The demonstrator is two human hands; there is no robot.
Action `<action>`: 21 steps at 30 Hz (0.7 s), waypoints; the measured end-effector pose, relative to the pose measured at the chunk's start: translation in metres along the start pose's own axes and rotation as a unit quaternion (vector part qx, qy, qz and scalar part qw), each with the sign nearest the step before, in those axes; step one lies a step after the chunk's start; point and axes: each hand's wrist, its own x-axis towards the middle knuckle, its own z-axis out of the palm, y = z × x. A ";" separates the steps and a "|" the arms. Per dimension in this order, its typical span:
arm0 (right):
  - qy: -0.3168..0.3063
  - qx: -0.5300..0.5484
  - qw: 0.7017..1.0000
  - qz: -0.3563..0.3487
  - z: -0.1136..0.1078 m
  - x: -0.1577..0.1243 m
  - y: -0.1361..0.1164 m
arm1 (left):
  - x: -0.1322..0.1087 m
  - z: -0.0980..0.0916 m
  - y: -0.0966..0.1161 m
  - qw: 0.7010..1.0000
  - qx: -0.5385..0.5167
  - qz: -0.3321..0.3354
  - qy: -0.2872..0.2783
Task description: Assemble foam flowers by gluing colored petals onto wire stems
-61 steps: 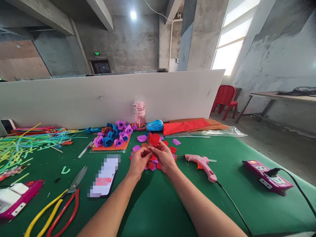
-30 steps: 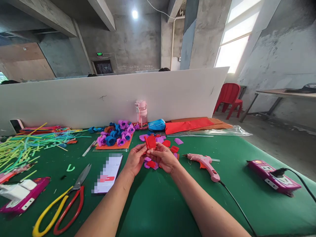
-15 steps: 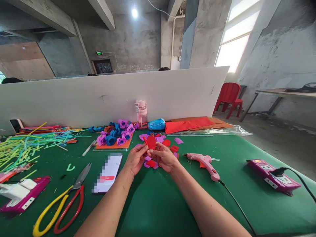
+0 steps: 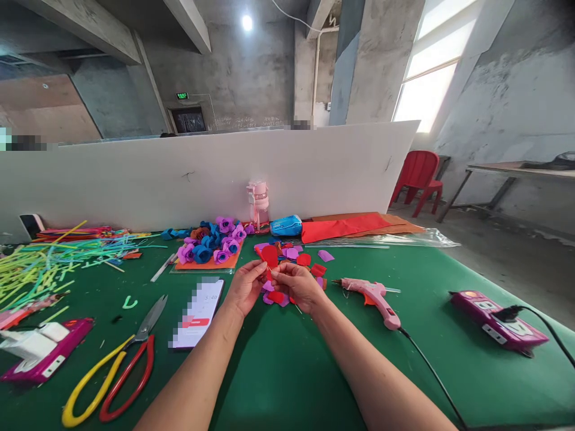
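Note:
A red petal piece [image 4: 270,255] stands up between my two hands above the middle of the green table. My left hand [image 4: 246,284] pinches it from the left, fingers pressed together. From the right, my right hand [image 4: 299,287] has thumb and fingers closed on its lower part. Both hands' fingertips nearly meet. Loose purple petals [image 4: 290,252] and red petals [image 4: 304,260] lie around and behind the fingers. To the right of my right hand rests a pink glue gun [image 4: 371,293], its nozzle pointing left.
Scissors [image 4: 146,329] and a phone [image 4: 200,317] lie left of my forearms. Paper flowers [image 4: 203,254], a pink bottle [image 4: 258,200] and red sheets [image 4: 344,226] line the back by a white partition [image 4: 135,179]. Power strips [image 4: 498,320] sit at both sides; the glue gun's cord runs forward.
The red piece has shifted slightly left and turned between my fingers. My hands stay close together in nearly the same place. The view has moved slightly.

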 end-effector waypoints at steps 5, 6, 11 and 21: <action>0.004 -0.009 1.000 0.002 0.000 0.000 -0.001 | 0.002 -0.002 -0.001 1.000 -0.002 0.000 0.010; 0.005 -0.011 1.000 0.004 0.000 0.000 0.000 | 0.003 -0.002 -0.001 1.000 -0.002 0.003 0.013; 0.009 -0.014 1.000 0.012 -0.001 0.002 0.002 | 0.004 -0.004 -0.003 1.000 0.012 0.011 0.014; 0.003 0.012 0.999 0.048 -0.004 0.004 0.001 | 0.005 -0.008 0.002 1.000 0.014 -0.010 0.001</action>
